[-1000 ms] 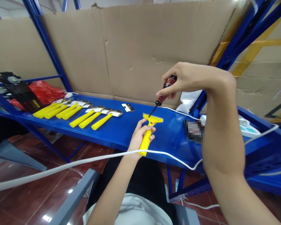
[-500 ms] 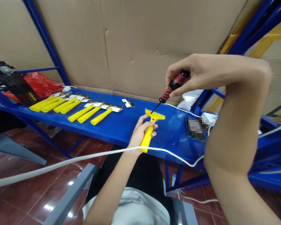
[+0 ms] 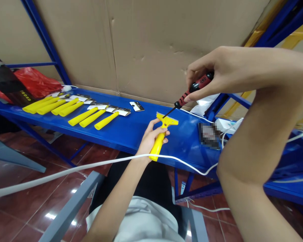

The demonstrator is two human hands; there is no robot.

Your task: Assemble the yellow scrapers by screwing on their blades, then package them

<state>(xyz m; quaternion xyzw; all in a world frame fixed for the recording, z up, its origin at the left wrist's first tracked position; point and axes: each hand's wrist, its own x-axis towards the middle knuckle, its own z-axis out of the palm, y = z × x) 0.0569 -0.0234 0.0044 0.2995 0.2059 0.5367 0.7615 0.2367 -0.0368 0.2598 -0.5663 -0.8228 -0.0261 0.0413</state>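
Observation:
A yellow scraper [image 3: 157, 146] is gripped by its handle in my left hand [image 3: 149, 137], its wide head pointing away from me above the blue shelf. My right hand [image 3: 217, 72] is closed round the red and black handle of a screwdriver [image 3: 183, 96]. The screwdriver slants down to the left, its tip at the left side of the scraper's head. Whether the tip sits in a screw is too small to tell. Beyond the scraper, a small black and white card sleeve [image 3: 136, 106] lies on the shelf.
Several yellow scrapers with sleeved heads [image 3: 106, 120] lie in a row along the blue shelf [image 3: 116, 136]. At the far left are a red plastic bag [image 3: 36, 82] and a black box [image 3: 12, 87]. A white cable [image 3: 91, 165] crosses in front. A phone-like object [image 3: 209, 135] lies right.
The screwdriver leans over further to the right, its handle and my right hand having shifted right. Its tip stays at the scraper head. My left hand still holds the scraper.

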